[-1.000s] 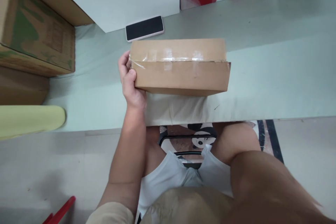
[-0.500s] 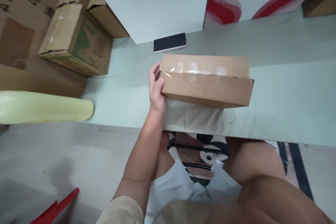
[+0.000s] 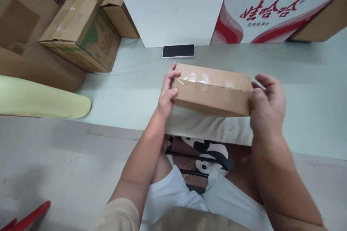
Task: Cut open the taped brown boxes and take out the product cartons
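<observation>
A brown cardboard box (image 3: 213,92), sealed with clear tape along its top, is tilted above the front part of the table. My left hand (image 3: 168,92) is closed on its left end, thumb on the near side and fingers on the far side. At the right end is my right hand (image 3: 267,103), slightly blurred, with its thumb against the near corner and its fingers curled by the end face. The underside of the box is hidden.
A dark-screened phone (image 3: 179,51) lies behind the box, before a white carton (image 3: 173,11) and a red-and-white carton (image 3: 260,18). Brown cartons (image 3: 81,36) stand at left. A pale green rounded object (image 3: 46,97) juts over the table edge.
My right hand has come up from the lower right to the box's right end. The box has turned slightly, its right end now nearer me, while my left hand keeps its hold.
</observation>
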A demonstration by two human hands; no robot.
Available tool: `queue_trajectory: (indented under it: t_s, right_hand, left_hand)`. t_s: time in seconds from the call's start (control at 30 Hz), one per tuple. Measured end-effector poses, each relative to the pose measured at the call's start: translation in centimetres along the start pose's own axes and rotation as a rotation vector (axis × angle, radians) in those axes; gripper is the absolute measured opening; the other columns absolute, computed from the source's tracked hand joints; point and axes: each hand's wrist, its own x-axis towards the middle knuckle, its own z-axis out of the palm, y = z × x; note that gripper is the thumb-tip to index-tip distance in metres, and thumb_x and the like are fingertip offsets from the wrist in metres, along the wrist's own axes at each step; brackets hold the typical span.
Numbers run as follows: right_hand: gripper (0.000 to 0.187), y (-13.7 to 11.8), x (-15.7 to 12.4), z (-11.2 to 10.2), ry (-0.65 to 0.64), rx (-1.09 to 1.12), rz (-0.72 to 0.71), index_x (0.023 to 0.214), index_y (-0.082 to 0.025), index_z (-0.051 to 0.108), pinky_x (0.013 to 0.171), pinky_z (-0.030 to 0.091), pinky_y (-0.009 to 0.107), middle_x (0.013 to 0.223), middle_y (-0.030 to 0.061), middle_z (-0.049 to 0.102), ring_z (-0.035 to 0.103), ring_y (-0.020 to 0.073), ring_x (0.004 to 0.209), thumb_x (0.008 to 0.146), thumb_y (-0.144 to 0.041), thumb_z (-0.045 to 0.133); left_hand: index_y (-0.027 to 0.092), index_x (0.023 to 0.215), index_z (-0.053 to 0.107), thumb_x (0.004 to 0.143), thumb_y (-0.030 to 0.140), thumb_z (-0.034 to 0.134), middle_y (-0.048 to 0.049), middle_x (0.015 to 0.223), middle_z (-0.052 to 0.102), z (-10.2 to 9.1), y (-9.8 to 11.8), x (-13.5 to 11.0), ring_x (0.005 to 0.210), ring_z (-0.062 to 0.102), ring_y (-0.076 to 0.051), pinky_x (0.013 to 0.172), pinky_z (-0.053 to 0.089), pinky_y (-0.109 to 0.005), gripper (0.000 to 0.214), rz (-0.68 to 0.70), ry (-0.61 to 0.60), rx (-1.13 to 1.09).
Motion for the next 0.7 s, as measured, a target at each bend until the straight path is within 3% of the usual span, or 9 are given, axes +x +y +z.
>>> queue_trajectory:
  t_s: [0.1,0.23,0.33,0.43,0.53,0.6,0.7]
  right_hand:
    - [0.049,0.9,0.1,0.3,-0.044,0.089,-0.008,0.125,-0.025,0.066,0.107,0.055,0.047,0.13,0.0102,0.068,0.066,0.0243,0.12,0.079,-0.041,0.073]
    - [0.055,2.1,1.0,0.0,-0.186,0.197,0.04,0.13,-0.026,0.063,0.111,0.051,0.04,0.138,0.0096,0.066,0.065,0.0203,0.124,0.079,-0.041,0.077]
    - [0.055,3.3,1.9,-0.1,-0.161,0.266,0.104,0.129,-0.025,0.058,0.107,0.052,0.04,0.14,0.0115,0.064,0.064,0.0206,0.123,0.081,-0.049,0.07]
    - [0.041,4.5,2.5,-0.4,-0.091,-0.073,0.217,0.119,-0.022,0.053,0.09,0.053,0.038,0.123,0.0138,0.066,0.065,0.0203,0.104,0.088,-0.049,0.048]
    - [0.027,5.1,2.5,-0.8,-0.211,-0.508,0.281,0.1,-0.02,0.058,0.083,0.045,0.037,0.105,0.0137,0.064,0.058,0.0228,0.093,0.079,-0.035,0.058]
    - [0.022,4.9,2.3,-1.0,-0.276,-0.586,0.284,0.092,-0.019,0.06,0.083,0.04,0.038,0.101,0.0136,0.062,0.054,0.0247,0.092,0.071,-0.026,0.063]
    - [0.027,4.1,2.4,-1.2,-0.304,-0.668,0.295,0.097,-0.021,0.06,0.08,0.033,0.037,0.095,0.0108,0.062,0.051,0.023,0.086,0.07,-0.02,0.061]
  left_hand:
    - [0.031,0.118,0.067,0.081,0.077,0.064,-0.0032,0.156,0.054,0.4,0.6,0.1,0.148,0.049,-0.035,0.119,0.045,-0.048,0.059,-0.065,0.005,-0.087]
    - [0.037,0.132,0.06,0.075,0.066,0.08,-0.0029,0.137,0.061,0.6,0.7,0.7,0.136,0.059,-0.031,0.117,0.049,-0.045,0.068,-0.13,-0.039,-0.107]
    - [0.039,0.137,0.057,0.069,0.06,0.087,-0.0025,0.139,0.06,0.6,0.5,1.2,0.134,0.061,-0.031,0.116,0.05,-0.046,0.077,-0.156,-0.073,-0.101]
    - [0.04,0.137,0.056,0.069,0.058,0.087,-0.0024,0.139,0.059,0.6,0.4,1.4,0.135,0.059,-0.032,0.118,0.048,-0.049,0.077,-0.186,-0.076,-0.125]
    - [0.039,0.135,0.057,0.067,0.054,0.087,-0.002,0.136,0.059,0.7,0.5,1.4,0.136,0.057,-0.033,0.12,0.046,-0.05,0.076,-0.215,-0.076,-0.165]
    - [0.039,0.133,0.058,0.065,0.052,0.088,-0.0017,0.135,0.059,0.8,0.6,1.4,0.136,0.057,-0.033,0.12,0.045,-0.05,0.075,-0.226,-0.065,-0.187]
    - [0.038,0.132,0.057,0.066,0.051,0.086,-0.0019,0.134,0.059,1.0,0.8,1.3,0.135,0.056,-0.033,0.12,0.045,-0.05,0.073,-0.232,-0.049,-0.197]
